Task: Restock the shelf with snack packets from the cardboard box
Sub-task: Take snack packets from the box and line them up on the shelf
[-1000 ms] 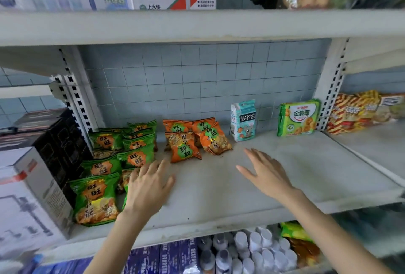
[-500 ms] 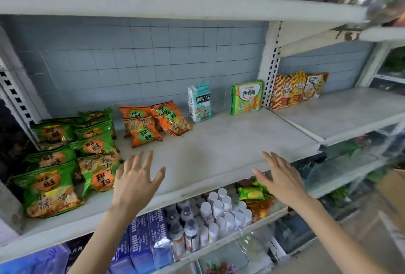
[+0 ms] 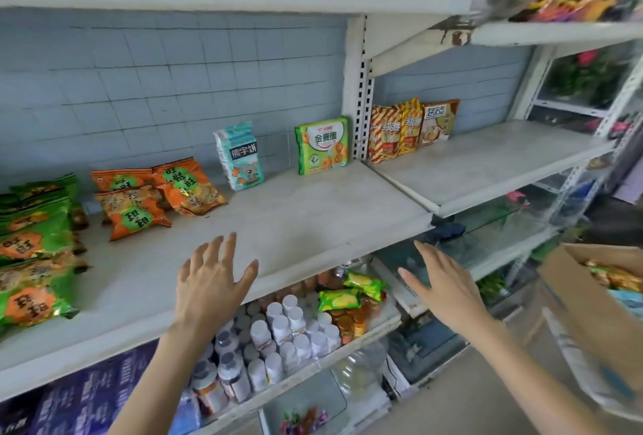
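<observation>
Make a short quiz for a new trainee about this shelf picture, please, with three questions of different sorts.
1. True or false: the left hand and the right hand both hold nothing.
2. Where is the cardboard box?
A. at the lower right of the view, apart from the hands
B. on the top shelf
C. on the middle shelf, beside the orange packets
3. Short answer: what colour is the pack that stands just right of the light blue packet?

Key
1. True: both hands are open and empty.
2. A
3. Green: the green pack stands upright against the back wall.
</observation>
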Motion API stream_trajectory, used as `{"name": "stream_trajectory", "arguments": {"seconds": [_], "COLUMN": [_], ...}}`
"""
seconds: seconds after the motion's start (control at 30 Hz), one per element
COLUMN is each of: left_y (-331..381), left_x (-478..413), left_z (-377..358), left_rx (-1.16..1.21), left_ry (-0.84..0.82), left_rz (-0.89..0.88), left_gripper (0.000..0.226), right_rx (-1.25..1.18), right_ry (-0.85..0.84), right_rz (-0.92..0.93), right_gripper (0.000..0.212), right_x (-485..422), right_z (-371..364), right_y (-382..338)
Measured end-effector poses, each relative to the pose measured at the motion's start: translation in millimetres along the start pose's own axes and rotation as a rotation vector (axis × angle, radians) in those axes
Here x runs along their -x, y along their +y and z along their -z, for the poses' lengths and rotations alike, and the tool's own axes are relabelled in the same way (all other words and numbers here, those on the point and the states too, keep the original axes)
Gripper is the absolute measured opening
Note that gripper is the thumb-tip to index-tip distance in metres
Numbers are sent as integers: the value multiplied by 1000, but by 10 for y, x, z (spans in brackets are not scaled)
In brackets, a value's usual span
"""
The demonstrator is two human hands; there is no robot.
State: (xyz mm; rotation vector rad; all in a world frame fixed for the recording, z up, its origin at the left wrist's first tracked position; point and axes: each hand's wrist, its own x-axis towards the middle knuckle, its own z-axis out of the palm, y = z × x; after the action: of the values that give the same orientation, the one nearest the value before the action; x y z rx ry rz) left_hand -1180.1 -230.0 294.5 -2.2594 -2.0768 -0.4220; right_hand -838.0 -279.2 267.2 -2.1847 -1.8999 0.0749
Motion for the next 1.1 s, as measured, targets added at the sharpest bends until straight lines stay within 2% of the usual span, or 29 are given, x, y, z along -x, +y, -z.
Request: {"name": "stream_trajectory", "arguments": {"seconds": [0.2, 0.43, 1.1], "left_y": [763, 1529, 3421], "left_x": [15, -79, -1571], "left_z": [-241, -480, -1180], "left_rx": [68, 111, 193], "left_ry": [-10, -56, -144], "left_rz": [-16, -120, -417], "left_gripper": [66, 67, 68], "right_rx": [34, 19, -59], "right_ry": [26, -9, -25], "right_rz": [-3, -85, -539], "right_gripper": [72, 74, 70], "right_x": [3, 28, -452], "right_z": [72, 118, 126], "right_y": [715, 1401, 2830]}}
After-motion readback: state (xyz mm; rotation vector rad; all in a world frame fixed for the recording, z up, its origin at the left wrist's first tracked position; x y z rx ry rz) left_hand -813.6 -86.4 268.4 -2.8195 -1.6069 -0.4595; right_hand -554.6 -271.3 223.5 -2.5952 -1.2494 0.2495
